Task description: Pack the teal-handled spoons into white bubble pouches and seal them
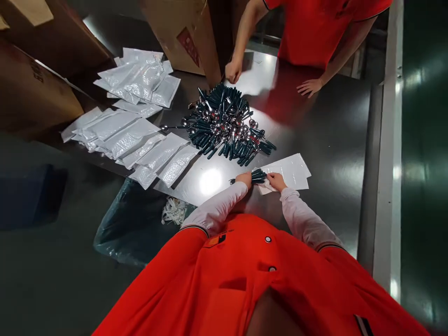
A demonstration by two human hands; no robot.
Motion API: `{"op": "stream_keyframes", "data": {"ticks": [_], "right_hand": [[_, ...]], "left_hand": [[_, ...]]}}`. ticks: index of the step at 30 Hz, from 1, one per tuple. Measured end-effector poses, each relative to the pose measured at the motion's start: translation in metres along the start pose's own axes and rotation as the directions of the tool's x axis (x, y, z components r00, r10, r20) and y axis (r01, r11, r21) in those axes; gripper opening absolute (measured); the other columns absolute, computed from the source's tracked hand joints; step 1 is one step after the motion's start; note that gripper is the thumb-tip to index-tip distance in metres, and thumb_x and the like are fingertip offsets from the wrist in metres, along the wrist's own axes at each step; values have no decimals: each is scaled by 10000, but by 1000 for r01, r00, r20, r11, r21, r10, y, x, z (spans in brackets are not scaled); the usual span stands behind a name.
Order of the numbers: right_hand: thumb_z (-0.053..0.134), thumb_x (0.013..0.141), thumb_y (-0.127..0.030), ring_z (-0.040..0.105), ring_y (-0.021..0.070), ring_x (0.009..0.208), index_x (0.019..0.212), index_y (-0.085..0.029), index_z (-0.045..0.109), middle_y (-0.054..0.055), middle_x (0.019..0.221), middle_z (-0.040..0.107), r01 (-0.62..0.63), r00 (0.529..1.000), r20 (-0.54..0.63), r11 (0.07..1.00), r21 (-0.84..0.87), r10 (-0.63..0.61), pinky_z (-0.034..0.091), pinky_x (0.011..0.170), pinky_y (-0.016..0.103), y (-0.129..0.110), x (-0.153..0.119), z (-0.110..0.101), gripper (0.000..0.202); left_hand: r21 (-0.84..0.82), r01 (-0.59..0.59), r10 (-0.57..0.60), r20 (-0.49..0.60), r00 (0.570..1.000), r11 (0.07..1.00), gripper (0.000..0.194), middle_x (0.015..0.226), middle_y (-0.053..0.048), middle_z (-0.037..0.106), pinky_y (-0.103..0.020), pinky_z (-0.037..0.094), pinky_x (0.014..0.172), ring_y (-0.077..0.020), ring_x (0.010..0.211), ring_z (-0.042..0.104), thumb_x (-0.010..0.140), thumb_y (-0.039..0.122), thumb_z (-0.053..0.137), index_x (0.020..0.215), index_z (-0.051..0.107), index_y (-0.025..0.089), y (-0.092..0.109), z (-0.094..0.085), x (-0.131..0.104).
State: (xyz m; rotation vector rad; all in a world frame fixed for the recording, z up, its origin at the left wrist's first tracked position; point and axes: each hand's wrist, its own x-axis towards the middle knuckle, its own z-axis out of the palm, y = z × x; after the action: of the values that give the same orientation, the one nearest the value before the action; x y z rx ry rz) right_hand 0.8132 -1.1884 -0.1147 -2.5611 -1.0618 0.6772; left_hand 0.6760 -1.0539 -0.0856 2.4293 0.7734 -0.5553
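My left hand (244,179) is closed around a bundle of dark green-handled spoons (258,176), their handle ends pointing right. My right hand (277,182) pinches the edge of a white padded envelope (289,170), right beside the handle ends. Whether any handles are inside the envelope I cannot tell. Under it lie more white envelopes, flat on the dark metal table (336,158). Just beyond my hands is a large heap of spoons (227,123) with the same dark handles and shiny metal bowls.
Filled-looking white padded envelopes (129,135) lie in rows and a pile at the left. Cardboard boxes (178,32) stand behind them. Across the table, a co-worker in red has one hand (234,71) by the heap. A plastic-lined bin (136,219) sits below the near left edge.
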Motion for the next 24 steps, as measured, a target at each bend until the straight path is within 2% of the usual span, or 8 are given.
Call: {"op": "stream_keyframes", "data": {"ticks": [4,8,11,15,17,19,21,24], "right_hand": [[369,980,-311,653,197,834,994,-107,769,110,873,742,-37,998,-45,999,1,37,464,749,260,-3,-3,6,449],[384,971,-261,625,234,997,1123,-99,730,171,1078,701,41,986,-158,996,-84,-53,463,866,301,-12,-12,5,412],[423,952,-233,626,234,942,1185,-98,706,172,1041,695,167,967,-163,970,-177,-196,466,841,304,-19,-16,2,391],[416,955,-244,618,223,852,1138,-99,723,157,932,694,256,929,-216,942,-217,-302,465,766,296,-26,-17,-8,385],[416,959,-271,617,214,831,1128,-117,729,138,896,694,327,888,-269,923,-205,-374,465,741,288,-26,-22,-15,388],[421,961,-304,618,206,810,1105,-141,739,119,871,696,408,845,-291,892,-192,-449,464,720,284,-25,-29,-24,386],[424,963,-326,624,205,804,1089,-155,747,113,865,701,460,821,-279,867,-194,-498,458,707,284,-25,-38,-34,387],[438,960,-319,635,208,811,1100,-154,749,124,886,713,423,848,-246,879,-220,-469,444,709,283,-33,-50,-42,378]], "left_hand": [[40,10,-8,-53,999,999,349,1268,-253,622,-432,449,1032,-305,1220,600,993,158,379,1278,548,51,-1,6,-2],[31,4,-3,-45,999,1000,331,1224,-242,653,-412,473,995,-308,1170,636,981,222,489,1260,568,61,4,0,3],[5,13,-13,-36,999,1000,485,1156,-250,683,-389,504,943,-329,1118,664,873,277,691,1274,557,40,15,-4,2],[-8,17,-17,-79,997,1000,686,1130,-271,688,-404,510,917,-343,1094,678,864,182,664,1467,378,25,30,-11,-7],[-8,-63,62,-99,993,998,856,1149,-239,695,-401,499,936,-345,1097,675,808,198,722,1539,291,85,30,-20,-11],[-18,-201,199,-76,977,979,936,1185,-182,699,-369,490,958,-336,1120,664,725,236,794,1537,333,158,24,-32,-15],[-52,-316,316,-7,949,947,842,1196,-109,708,-296,487,950,-291,1125,662,696,214,799,1466,460,207,19,-44,-19],[-82,-262,265,37,963,962,604,1130,-57,725,-213,484,887,-230,1076,670,689,148,780,1271,620,175,21,-52,-29]]}}
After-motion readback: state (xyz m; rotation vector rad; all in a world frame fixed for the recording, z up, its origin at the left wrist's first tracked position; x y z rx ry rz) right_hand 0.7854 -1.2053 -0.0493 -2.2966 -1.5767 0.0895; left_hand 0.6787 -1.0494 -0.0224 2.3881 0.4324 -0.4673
